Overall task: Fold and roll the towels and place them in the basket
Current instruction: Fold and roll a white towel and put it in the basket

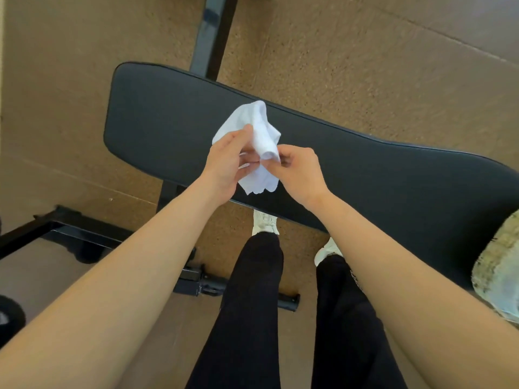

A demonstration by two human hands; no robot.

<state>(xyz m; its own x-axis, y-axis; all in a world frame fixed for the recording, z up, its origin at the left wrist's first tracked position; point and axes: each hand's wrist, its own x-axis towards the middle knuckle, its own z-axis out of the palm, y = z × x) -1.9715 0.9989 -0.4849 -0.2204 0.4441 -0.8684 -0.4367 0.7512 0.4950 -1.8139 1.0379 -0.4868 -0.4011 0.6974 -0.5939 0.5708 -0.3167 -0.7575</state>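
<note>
White towel (259,127), small, crumpled, was held up in the air above the black padded worktop (365,175), not lying on it. Bunched in the middle, one loose scalloped edge hung down at the near side, another flap stuck out up and left. No fold lines visible; judged step: finding the corners to open it out, so the task was at an early stage for this piece.

Left hand (227,164) gripped the towel from the left, thumb and fingers (244,133) pinched on the cloth. Right hand (300,169) met it from the right, fingers curled and pinched on a small tuck of fabric near the centre. Both hands touched the towel and were just beside each other.

Handling guess: light, soft, limp, no stiffness, would sag and collapse wherever unsupported; not slippery, not fragile. Best hold is probably two adjacent corners along one edge, pulled apart so it hangs flat, then laid on the worktop to fold and roll. A centre pinch keeps it bunched.

Worktop looked like a gym bench pad, otherwise bare around the towel. At the far right edge a pale fuzzy rim (497,265) showed, possibly the basket, too cropped to tell. Black trousers, white shoes and brown floor below.
</note>
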